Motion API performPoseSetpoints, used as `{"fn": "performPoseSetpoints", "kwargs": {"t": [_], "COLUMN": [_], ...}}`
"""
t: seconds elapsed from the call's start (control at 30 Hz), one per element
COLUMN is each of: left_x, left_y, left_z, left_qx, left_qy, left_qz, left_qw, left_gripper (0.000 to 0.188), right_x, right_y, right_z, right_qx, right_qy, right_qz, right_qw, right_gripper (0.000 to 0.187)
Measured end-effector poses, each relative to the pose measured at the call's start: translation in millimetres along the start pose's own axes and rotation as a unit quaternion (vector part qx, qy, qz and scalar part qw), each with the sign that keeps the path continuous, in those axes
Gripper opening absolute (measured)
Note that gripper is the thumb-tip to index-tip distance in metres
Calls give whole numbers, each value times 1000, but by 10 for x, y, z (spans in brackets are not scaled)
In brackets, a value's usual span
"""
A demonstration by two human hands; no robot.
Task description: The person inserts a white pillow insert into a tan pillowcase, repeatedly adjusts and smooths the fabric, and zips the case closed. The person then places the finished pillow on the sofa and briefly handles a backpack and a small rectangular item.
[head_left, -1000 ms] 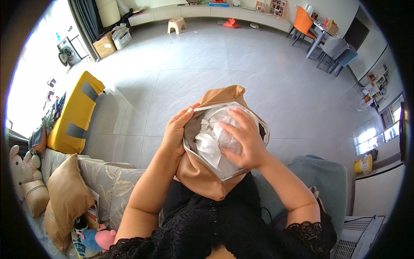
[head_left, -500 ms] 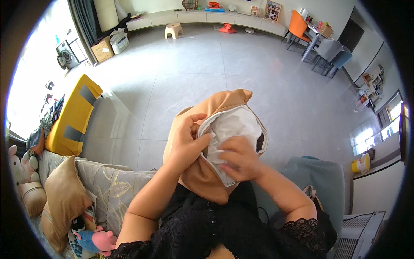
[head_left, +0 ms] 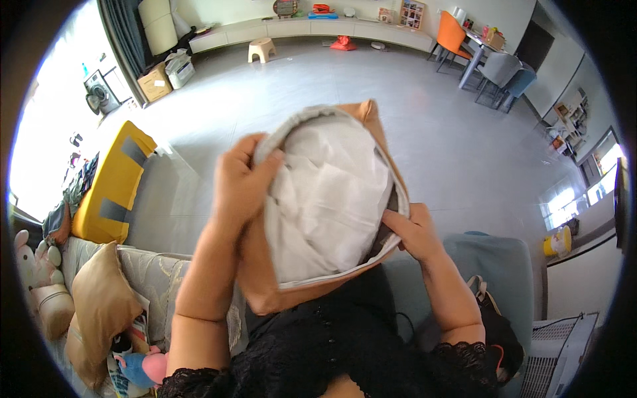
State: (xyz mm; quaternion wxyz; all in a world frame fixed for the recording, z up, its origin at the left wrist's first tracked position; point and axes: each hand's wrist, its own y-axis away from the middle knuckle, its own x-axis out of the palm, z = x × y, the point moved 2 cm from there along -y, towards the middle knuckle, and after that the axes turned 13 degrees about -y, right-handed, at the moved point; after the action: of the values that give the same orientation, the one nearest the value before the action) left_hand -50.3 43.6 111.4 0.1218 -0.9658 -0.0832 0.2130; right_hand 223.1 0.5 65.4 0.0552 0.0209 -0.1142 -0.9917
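Note:
In front of me is a tan cushion cover (head_left: pixel 255 268) with its zippered opening spread wide toward me. A white cushion insert (head_left: pixel 325 192) fills the opening, its cloth wrinkled. My left hand (head_left: pixel 244 176) grips the opening's edge at the upper left, thumb inside and fingers behind. On the lower right, my right hand (head_left: pixel 418 232) pinches the opposite edge, its thumb just inside the rim. A dark gap shows between insert and cover near that thumb. The cover's far corner points up, away from me.
A patterned sofa (head_left: pixel 159 275) at left holds a tan cushion (head_left: pixel 103 298) and plush toys. To my right are a blue-grey seat (head_left: pixel 494 265), a black bag (head_left: pixel 504 338) and a white slatted appliance (head_left: pixel 557 358). A yellow-covered piece (head_left: pixel 113 189) stands at left; a stool (head_left: pixel 261 50) is far off.
The cover has been raised and its opening pulled much wider, showing more of the insert. My left hand moved left and up along the edge; my right hand moved from the insert to the right edge.

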Motion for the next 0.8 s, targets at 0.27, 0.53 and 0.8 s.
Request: {"fn": "performPoseSetpoints", "kwargs": {"t": [0.27, 0.53, 0.8], "left_x": [32, 211, 524], "left_y": [15, 71, 115], "left_z": [382, -5, 252], "left_qx": [47, -106, 43], "left_qy": [-71, 294, 68], "left_qz": [84, 174, 221], "left_qw": [993, 934, 972], "left_gripper": [29, 29, 29], "right_x": [223, 751, 1002], "right_y": [214, 81, -425], "right_z": [370, 909, 110], "right_qx": [-216, -490, -346], "right_qy": [87, 501, 626], "right_qz": [23, 233, 269], "right_qw": [972, 675, 645], "right_gripper": [31, 38, 36]}}
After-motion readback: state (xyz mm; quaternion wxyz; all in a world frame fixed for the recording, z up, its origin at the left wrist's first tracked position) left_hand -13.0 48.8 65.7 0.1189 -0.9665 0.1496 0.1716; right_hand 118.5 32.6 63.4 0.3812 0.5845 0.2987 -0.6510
